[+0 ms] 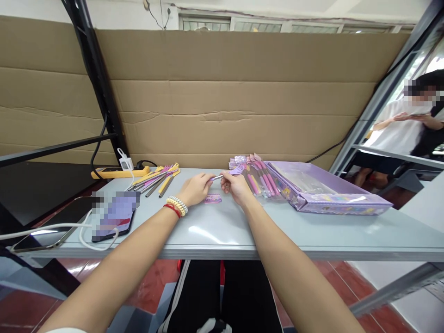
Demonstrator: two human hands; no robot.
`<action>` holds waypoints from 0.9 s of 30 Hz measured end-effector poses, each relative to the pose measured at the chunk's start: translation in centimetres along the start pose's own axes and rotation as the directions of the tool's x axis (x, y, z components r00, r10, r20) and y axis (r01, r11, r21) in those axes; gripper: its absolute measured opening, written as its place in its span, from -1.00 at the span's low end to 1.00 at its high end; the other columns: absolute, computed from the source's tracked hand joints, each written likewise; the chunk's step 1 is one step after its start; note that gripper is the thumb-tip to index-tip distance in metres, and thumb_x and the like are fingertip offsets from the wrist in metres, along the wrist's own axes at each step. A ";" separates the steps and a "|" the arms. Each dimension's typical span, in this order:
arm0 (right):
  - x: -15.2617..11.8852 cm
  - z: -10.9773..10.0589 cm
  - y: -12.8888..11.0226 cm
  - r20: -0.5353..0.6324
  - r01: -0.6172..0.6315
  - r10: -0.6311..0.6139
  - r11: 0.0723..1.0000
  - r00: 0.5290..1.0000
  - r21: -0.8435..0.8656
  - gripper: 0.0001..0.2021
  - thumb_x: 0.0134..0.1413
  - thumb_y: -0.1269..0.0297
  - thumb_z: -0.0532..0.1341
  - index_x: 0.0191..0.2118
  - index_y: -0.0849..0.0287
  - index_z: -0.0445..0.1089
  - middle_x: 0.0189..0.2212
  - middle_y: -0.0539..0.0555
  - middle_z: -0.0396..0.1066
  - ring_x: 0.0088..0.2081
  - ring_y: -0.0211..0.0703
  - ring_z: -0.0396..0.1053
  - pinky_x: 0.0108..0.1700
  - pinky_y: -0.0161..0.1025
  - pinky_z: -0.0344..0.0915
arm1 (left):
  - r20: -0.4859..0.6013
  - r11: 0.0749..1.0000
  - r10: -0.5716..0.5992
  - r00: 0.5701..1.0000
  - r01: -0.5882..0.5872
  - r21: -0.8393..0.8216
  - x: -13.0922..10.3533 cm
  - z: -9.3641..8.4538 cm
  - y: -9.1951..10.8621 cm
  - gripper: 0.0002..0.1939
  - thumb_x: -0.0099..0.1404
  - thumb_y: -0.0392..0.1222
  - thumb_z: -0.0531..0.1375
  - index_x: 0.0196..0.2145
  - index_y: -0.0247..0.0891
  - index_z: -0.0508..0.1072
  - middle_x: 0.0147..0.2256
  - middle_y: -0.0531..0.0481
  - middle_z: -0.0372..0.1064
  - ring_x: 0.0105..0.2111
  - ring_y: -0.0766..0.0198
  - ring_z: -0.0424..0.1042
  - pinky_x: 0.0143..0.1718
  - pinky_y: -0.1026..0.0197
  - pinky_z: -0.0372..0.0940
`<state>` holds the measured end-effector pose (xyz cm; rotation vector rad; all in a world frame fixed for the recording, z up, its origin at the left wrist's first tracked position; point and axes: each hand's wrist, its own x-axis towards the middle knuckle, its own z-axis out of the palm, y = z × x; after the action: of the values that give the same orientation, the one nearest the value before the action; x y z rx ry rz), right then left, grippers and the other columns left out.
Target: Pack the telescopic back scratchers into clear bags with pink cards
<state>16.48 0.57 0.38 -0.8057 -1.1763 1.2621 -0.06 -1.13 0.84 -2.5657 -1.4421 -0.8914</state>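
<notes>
Above the middle of the table, my left hand [197, 188] is closed on the metal end of a thin rod [218, 177]. My right hand [237, 187] pinches the same rod near its purple end, which looks fork-like and sticks out beyond my fingers. Below it, a small pink and purple printed card [212, 199] lies flat between my hands. Left of my left hand is a loose pile of similar metal rods [156, 179] with yellow, pink and purple ends. To the right of my right hand lie several clear-wrapped pink and yellow pieces [262, 178] with printed tops.
An open purple box [342, 203] with clear plastic in it sits at the right. Two phones [120, 215], a white cable [85, 233] and a yellow power strip [120, 172] are on the left. Cardboard [225, 97] stands behind. Another person [398, 125] is at far right.
</notes>
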 end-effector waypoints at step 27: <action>-0.2 0.0 -0.1 0.070 0.099 -0.096 0.994 0.993 -0.048 -0.62 -0.32 0.05 0.39 -0.43 0.23 0.36 -0.61 -0.03 0.35 -0.64 -0.32 0.29 -0.69 -0.39 0.09 | 0.042 0.998 0.059 0.997 -0.061 0.030 -0.1 -1.1 -0.6 -0.55 0.39 -0.01 -0.13 -0.12 -0.13 0.52 -0.29 -0.05 0.53 -0.34 0.20 0.45 -0.36 0.24 0.18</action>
<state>16.51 0.41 0.41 -0.7388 -1.2918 1.1908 -1.07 -1.26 1.54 -2.6046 -1.3698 -0.8062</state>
